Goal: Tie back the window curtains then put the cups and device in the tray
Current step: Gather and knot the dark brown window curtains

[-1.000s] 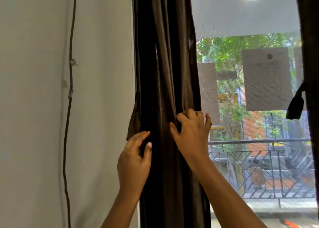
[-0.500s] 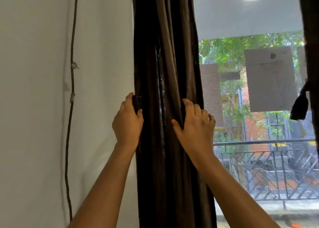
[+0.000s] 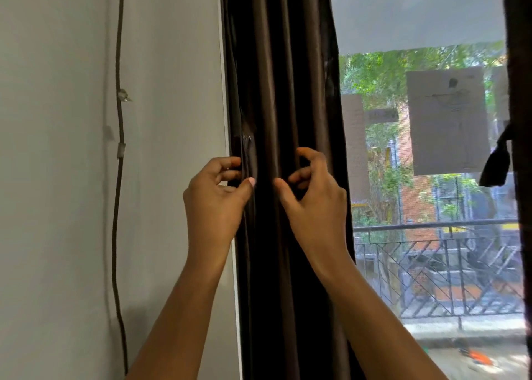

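Head view: a dark brown curtain (image 3: pixel 282 92) is seen gathered into a narrow upright column at the left side of the window (image 3: pixel 403 20), just beside the pale, matt wall (image 3: pixel 57 178). Its cloth is smooth and satin-like. A dull sheen is shown along the ridges of the long vertical folds, with near-black shadow in the troughs between them.

The curtain's left edge is gripped by the left hand (image 3: pixel 214 204). The fingers are curled round behind the edge and the thumb is pressed on the front, so that a fold is pinched between them. The right hand (image 3: pixel 313 204) is set on the front of the column at the same height, near the left hand but apart from it. Its fingers are bent and hooked into a fold, and its thumb is laid on the cloth, pointed toward the left thumb. Whether anything besides cloth is held cannot be told.

A thin, rough-looking dark cable (image 3: pixel 116 207) is run down the wall and is held by a small pale clip (image 3: pixel 121 151). The window is covered by a fine mesh, on which a flat rectangular grey sheet (image 3: pixel 447 120) is fixed. At the right edge a second dark curtain (image 3: pixel 518 63) is seen, with a limp dark strap (image 3: pixel 496 163) hung from it. Beyond the mesh, a metal railing (image 3: pixel 431 226) with straight diagonal bars is visible.
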